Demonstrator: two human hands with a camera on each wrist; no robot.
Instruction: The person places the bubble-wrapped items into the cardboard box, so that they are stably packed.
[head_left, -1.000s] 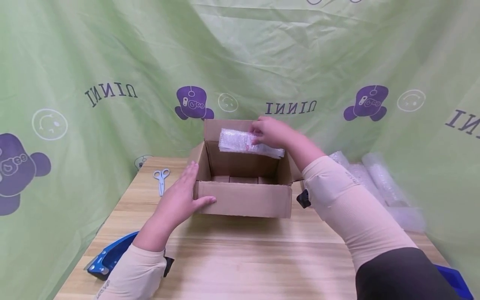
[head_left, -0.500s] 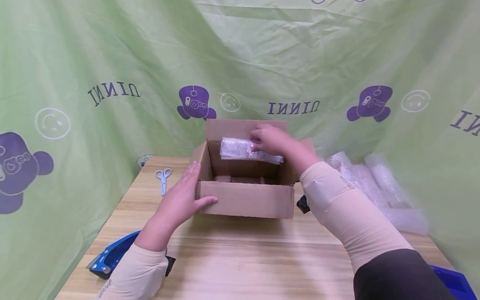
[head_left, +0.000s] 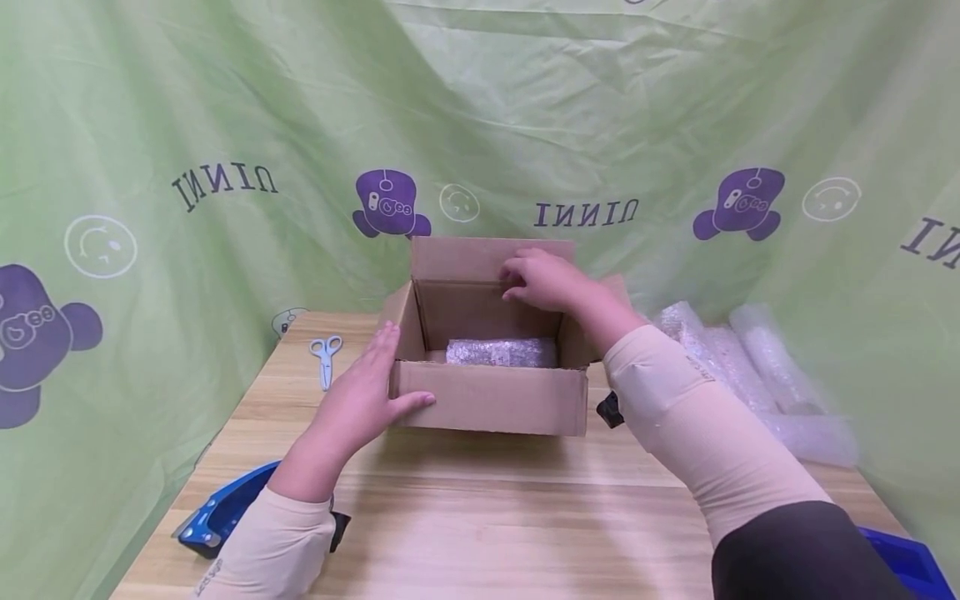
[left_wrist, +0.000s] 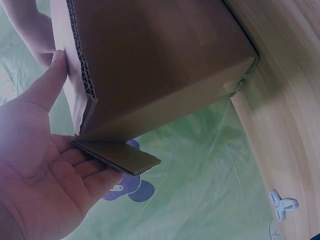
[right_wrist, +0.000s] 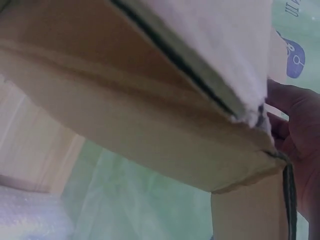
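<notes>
An open cardboard box (head_left: 487,400) stands on the wooden table. My left hand (head_left: 356,400) rests on its front left corner, fingers laid along the left flap and thumb on the front flap. In the left wrist view, that thumb (left_wrist: 56,75) and fingers lie straight against the cardboard. Inside the box lies a bubble-wrapped packet (head_left: 501,352), its lower part hidden by the front wall. Over the box, near the back flap, hovers my right hand (head_left: 547,282), fingers loosely bent and holding nothing. The right wrist view shows the right hand (right_wrist: 302,130) partly behind the box flaps.
Light blue scissors (head_left: 326,360) lie left of the box. A blue tape dispenser-like tool (head_left: 217,521) sits partly under the left forearm. Rolls and sheets of bubble wrap (head_left: 750,367) lie at the right. A blue tray (head_left: 903,558) shows at the lower right edge.
My right hand lowered the bubble-wrapped packet slightly, then let it go. It has dropped into the box. The left hand has stayed on the box corner.
</notes>
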